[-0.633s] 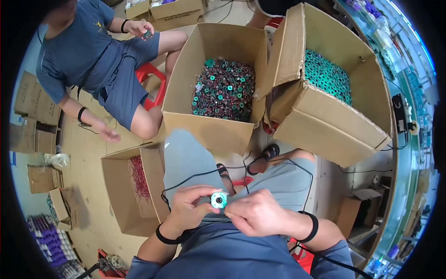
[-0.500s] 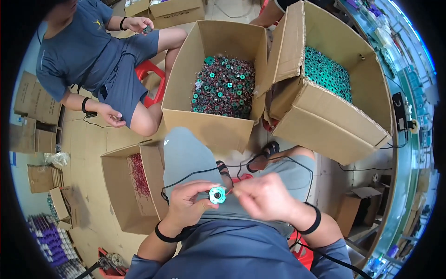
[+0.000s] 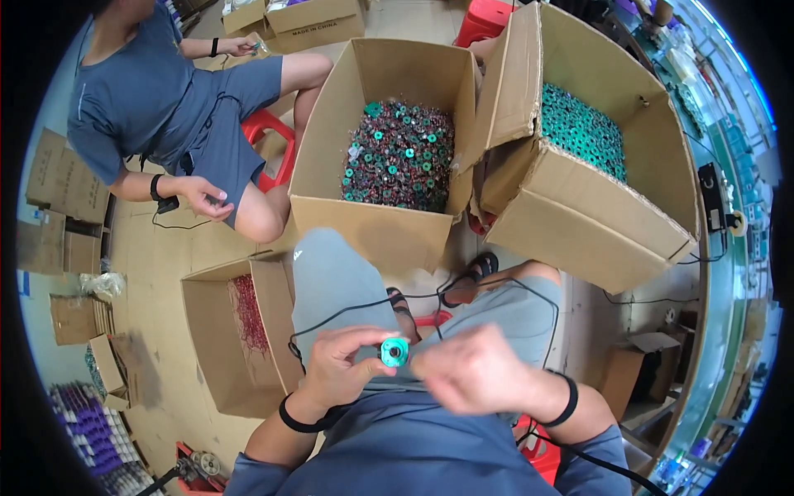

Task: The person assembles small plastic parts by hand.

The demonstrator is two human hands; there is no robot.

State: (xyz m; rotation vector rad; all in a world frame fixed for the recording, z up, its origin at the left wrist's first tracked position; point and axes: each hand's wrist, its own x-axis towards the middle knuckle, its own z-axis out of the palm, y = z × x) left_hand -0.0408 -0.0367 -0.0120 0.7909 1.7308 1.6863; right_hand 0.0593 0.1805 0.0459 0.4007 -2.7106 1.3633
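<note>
Between the thumb and fingers of my left hand (image 3: 341, 362) is a small round teal part with a dark centre (image 3: 394, 352), its face turned up. Just right of it, my right hand (image 3: 475, 372) is blurred by motion. Its fingers look curled and pinched together close to the part, and what they hold, if anything, cannot be made out. Both hands are above my lap, with a black band on each wrist.
A cardboard box (image 3: 372, 227) holds mixed teal parts and red wires; another box (image 3: 595, 215) holds teal rings. At left, a smaller box (image 3: 207, 364) contains red wires. A seated co-worker (image 3: 141, 107) handles small parts. Black cables (image 3: 347, 310) cross near my knees.
The teal part has shifted slightly right and tilted in my left hand. A red wire seen at my right fingertips no longer shows. The co-worker's hands have moved a little.
</note>
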